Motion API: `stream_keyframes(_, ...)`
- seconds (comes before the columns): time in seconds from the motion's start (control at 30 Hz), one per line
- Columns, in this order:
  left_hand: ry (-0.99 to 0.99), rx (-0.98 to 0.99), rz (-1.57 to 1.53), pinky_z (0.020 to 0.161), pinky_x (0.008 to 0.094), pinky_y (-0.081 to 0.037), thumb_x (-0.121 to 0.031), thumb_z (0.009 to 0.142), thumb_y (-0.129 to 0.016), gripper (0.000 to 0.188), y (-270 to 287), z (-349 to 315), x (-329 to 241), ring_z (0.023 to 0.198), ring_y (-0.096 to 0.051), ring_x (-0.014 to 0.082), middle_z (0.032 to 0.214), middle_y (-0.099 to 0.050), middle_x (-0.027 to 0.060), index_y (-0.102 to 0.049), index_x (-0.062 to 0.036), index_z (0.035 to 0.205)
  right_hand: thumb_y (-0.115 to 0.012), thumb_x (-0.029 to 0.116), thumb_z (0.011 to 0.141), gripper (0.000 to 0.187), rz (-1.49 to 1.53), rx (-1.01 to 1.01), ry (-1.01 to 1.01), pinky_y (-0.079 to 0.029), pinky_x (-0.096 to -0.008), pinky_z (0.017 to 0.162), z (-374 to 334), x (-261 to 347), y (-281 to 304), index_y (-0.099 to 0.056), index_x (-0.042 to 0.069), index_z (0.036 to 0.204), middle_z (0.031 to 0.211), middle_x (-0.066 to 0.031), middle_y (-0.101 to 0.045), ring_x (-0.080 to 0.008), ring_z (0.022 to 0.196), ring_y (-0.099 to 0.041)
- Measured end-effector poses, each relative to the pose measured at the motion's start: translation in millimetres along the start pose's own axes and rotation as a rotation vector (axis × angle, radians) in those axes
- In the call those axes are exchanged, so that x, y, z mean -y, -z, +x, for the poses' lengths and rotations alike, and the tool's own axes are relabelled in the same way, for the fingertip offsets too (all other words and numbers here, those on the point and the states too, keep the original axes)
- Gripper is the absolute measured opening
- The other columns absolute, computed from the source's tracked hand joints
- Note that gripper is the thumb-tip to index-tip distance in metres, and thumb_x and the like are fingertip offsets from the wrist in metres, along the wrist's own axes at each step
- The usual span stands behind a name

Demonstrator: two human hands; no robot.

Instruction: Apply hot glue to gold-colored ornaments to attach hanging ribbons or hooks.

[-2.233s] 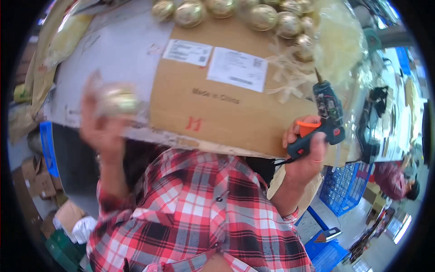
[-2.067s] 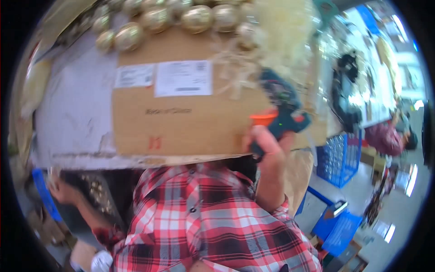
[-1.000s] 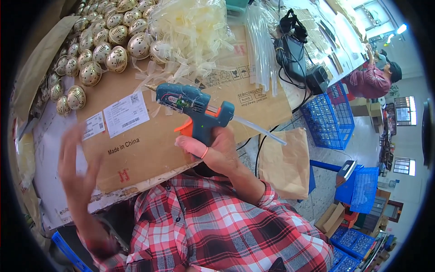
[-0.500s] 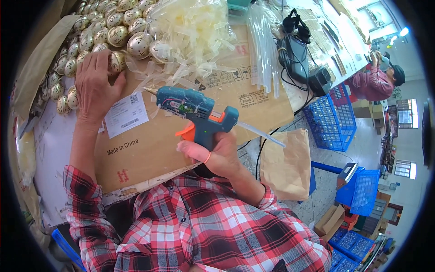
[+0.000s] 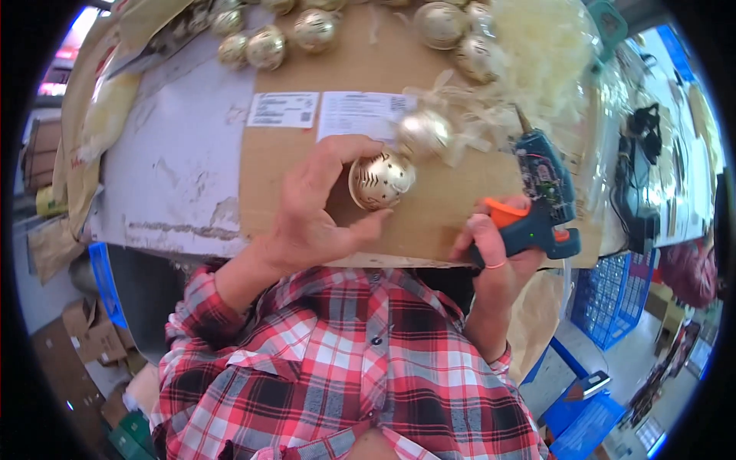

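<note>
My left hand point(image 5: 310, 203) curls its fingers and thumb round a gold ball ornament point(image 5: 376, 182) with dark patterns, held above the cardboard sheet point(image 5: 437, 218). In my right hand point(image 5: 502, 264) is a dark teal hot glue gun point(image 5: 546, 180) with an orange trigger, its nozzle pointing up and away from me. Just beyond the held ball, a second gold ball point(image 5: 425, 132) lies blurred beside pale ribbon bows point(image 5: 469, 126). More gold balls point(image 5: 316, 31) sit along the far side of the cardboard.
A clear bag of cream ribbon bows point(image 5: 540, 46) lies at the far right. Beyond the glue gun are a black cable and adapter point(image 5: 640, 153). White paper labels point(image 5: 282, 110) are on the cardboard. A blue crate point(image 5: 613, 295) stands on the floor at right.
My left hand has come back from the pile toward me with a gold ball. The glue gun has swung to the right, its nozzle now pointing away. The whole view has turned.
</note>
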State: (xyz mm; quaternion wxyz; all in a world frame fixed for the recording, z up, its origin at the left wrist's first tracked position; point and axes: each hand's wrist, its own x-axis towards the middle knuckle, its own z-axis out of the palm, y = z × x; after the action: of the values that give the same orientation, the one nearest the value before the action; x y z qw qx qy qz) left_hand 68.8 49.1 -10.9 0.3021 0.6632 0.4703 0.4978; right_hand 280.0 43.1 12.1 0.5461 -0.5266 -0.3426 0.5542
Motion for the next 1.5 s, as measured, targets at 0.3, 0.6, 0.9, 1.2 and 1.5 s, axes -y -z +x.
stream_keyframes(0.3,-0.124,-0.033,0.172,0.082,0.0356,-0.051,-0.003,0.059,-0.082,0.061,11.7,-5.6,-9.5,0.097,-0.061,0.0307,0.103,-0.062,0.0151,-0.057,-0.0022,0.114,-0.069,0.000,0.077,0.033,-0.131,0.105,0.199,-0.053,-0.0384,0.087,6.1,-9.4,-17.4,-0.050,0.002,0.104,0.121,-0.0218,-0.058,-0.0230,0.096,-0.065)
stream_keyframes(0.6,-0.118,-0.012,0.227,0.076,0.0347,-0.053,-0.002,0.060,-0.081,0.059,22.9,-23.0,-19.7,0.092,-0.063,0.0297,0.105,-0.061,0.0165,-0.057,-0.0011,0.115,-0.069,-0.005,0.078,0.041,-0.160,0.154,0.247,-0.051,-0.0362,0.090,6.8,-15.6,-13.9,-0.051,0.000,0.114,0.126,-0.0204,-0.056,-0.0240,0.109,-0.060)
stream_keyframes(0.9,-0.147,-0.072,0.033,0.078,0.0350,-0.054,-0.002,0.066,-0.079,0.055,11.5,-28.4,-12.1,0.094,-0.064,0.0313,0.114,-0.059,0.0185,-0.056,-0.0013,0.116,-0.075,-0.001,0.074,0.049,-0.541,0.337,0.311,-0.052,-0.0252,0.077,8.0,-22.0,-15.4,-0.057,0.001,0.120,0.106,-0.0070,-0.068,-0.0117,0.087,-0.065)
stream_keyframes(1.2,-0.346,0.053,0.425,0.073,0.0358,-0.053,-0.007,0.065,-0.076,0.043,15.3,-26.8,-13.8,0.088,-0.063,0.0259,0.109,-0.059,0.0115,-0.066,-0.0127,0.107,-0.078,-0.001,0.071,0.041,-0.461,0.128,-0.015,-0.052,-0.0263,0.059,-6.0,2.2,-25.8,-0.059,0.000,0.106,0.088,-0.0088,-0.066,-0.0142,0.067,-0.064)
stream_keyframes(1.5,-0.080,-0.019,0.146,0.076,0.0376,-0.052,-0.004,0.062,-0.079,0.066,4.9,-19.7,-24.4,0.089,-0.061,0.0289,0.104,-0.059,0.0131,-0.059,-0.0077,0.125,-0.076,0.003,0.066,0.036,-0.292,0.161,-0.028,-0.045,-0.0236,0.050,-17.2,17.8,-29.6,-0.058,-0.001,0.097,0.076,-0.0071,-0.061,-0.0117,0.055,-0.055)
